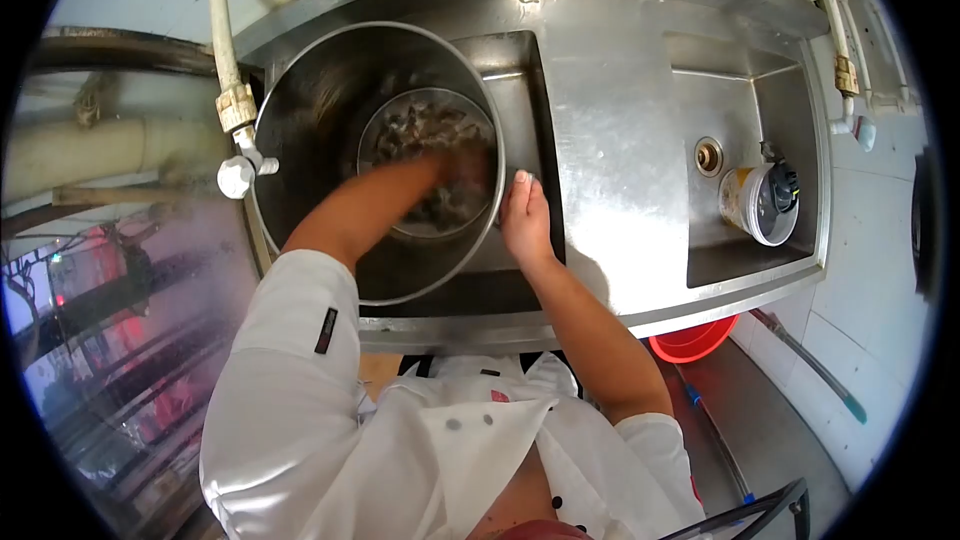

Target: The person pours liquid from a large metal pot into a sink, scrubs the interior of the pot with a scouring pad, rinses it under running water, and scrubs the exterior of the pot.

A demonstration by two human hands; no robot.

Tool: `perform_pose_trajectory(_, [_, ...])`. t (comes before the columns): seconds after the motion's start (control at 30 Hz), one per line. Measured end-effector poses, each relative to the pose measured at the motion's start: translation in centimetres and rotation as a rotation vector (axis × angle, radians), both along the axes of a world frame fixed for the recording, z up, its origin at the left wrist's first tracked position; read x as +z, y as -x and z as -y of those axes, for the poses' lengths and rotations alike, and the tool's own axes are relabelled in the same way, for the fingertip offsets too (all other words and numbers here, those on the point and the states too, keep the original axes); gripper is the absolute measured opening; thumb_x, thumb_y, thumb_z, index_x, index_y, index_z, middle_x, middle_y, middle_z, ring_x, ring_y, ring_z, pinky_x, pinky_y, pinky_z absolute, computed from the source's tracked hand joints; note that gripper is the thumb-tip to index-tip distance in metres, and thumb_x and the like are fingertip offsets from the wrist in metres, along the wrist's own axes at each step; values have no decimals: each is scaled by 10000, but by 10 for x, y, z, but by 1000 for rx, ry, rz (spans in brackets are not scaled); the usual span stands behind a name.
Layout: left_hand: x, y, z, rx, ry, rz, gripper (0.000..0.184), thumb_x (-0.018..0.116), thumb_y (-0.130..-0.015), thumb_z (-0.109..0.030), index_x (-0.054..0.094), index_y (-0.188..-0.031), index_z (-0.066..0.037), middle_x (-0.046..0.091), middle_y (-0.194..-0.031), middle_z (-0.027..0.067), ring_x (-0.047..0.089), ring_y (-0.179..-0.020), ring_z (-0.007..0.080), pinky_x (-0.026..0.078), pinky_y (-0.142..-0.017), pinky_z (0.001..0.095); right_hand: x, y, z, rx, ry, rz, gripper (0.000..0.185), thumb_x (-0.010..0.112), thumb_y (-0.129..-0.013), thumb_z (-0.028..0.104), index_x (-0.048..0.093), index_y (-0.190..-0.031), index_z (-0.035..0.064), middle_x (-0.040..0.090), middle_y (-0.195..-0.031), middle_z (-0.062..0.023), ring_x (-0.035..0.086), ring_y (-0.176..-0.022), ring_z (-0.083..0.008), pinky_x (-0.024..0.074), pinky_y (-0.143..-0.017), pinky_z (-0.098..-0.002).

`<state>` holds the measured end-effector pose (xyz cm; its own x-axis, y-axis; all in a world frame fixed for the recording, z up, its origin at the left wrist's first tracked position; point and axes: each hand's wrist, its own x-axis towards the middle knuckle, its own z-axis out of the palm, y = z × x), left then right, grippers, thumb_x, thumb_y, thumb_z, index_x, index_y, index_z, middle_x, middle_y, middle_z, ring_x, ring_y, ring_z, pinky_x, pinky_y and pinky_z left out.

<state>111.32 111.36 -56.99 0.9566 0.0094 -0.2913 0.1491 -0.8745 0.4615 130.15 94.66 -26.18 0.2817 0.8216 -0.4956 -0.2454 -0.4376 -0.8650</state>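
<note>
A large, deep metal pot [310, 120] stands in the left sink basin, its opening facing me. At its bottom lie many small brownish-grey pieces [425, 130], of a kind I cannot make out. My left hand [462, 172] reaches down inside among them. It is smeared by motion, so its fingers do not show clearly. Outside the pot, my right hand [525, 212] is closed on the right side of the rim, thumb and fingers close together. Both arms come out of short white sleeves.
A tap [238, 172] hangs over the pot's left edge. The right sink basin [715, 255] holds a tipped white bucket [760, 205] with dark stuff in it, near a brass drain [708, 156]. Below the counter's front edge are a red basin [692, 342] and a pole [720, 435].
</note>
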Motion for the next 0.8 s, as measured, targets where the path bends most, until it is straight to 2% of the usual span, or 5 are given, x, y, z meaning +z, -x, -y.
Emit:
perform_pose_trajectory(0.07, [247,-50,65,470,420,-772,503,579,-881,-249,575,-1374,-148,511,-1448,172,458,-1357,309,331,-1141,439,4,3,0,-44,-18,-25,389,382,-1084,377,451,-849,74,422,-617,23,384,-526,-81,344,-485,-274])
perform_pose_trajectory(0.3, [171,-32,15,495,548,-408,363,616,-857,-213,637,-1159,-12,657,-1112,200,618,-1019,334,465,-899,473,3,-1,-7,-46,-48,-79,385,378,-1085,355,445,-851,57,429,-634,5,393,-536,-89,353,-487,-290])
perform_pose_trajectory(0.47, [211,59,-100,2653,992,1025,375,471,-982,-115,572,-1318,19,622,-1304,161,628,-1108,371,526,-884,538,1,-4,-4,-16,-25,-122,391,380,-1084,353,432,-827,63,420,-629,11,383,-536,-84,347,-487,-285])
perform_pose_trajectory(0.7, [172,31,-93,2713,791,542,236,637,-849,-160,716,-1032,-34,702,-1002,184,679,-851,319,554,-710,452,1,-9,-6,24,-2,-74,396,384,-1084,355,430,-813,71,408,-620,23,371,-541,-71,341,-485,-274])
perform_pose_trajectory(0.8, [131,17,-32,1242,188,-560,264,618,-864,-184,707,-1070,-45,694,-1043,175,673,-886,316,546,-737,461,7,-6,-10,-12,-46,-91,411,353,-1094,372,404,-765,132,377,-565,57,345,-476,-53,307,-434,-237])
